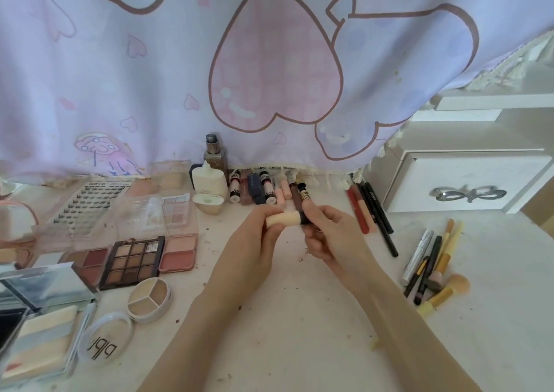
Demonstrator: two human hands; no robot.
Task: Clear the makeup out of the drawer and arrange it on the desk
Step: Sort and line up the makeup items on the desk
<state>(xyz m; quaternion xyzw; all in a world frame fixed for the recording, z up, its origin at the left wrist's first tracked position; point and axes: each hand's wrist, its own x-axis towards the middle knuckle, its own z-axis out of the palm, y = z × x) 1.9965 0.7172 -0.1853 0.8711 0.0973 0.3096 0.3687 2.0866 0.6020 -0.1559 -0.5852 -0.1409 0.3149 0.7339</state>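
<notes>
Pastel heart-printed cloth (180,70) hangs behind our white desk (299,316); palettes (132,261) crowd the left of the frame, lip tubes (263,186) line the back, brushes (434,268) lie right below a closed drawer (467,186). At centre we hold a cream stick with a dark cap (286,218) above the desk, left hand (254,241) gripping the cream body, right hand (329,235) pinching the cap end

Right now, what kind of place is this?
Probably a dressing table in a bedroom. Makeup covers the white desk: an eyeshadow palette on the left, brushes on the right, small tubes along the back. A white drawer with a bow handle and a cartoon curtain stand behind.
</notes>
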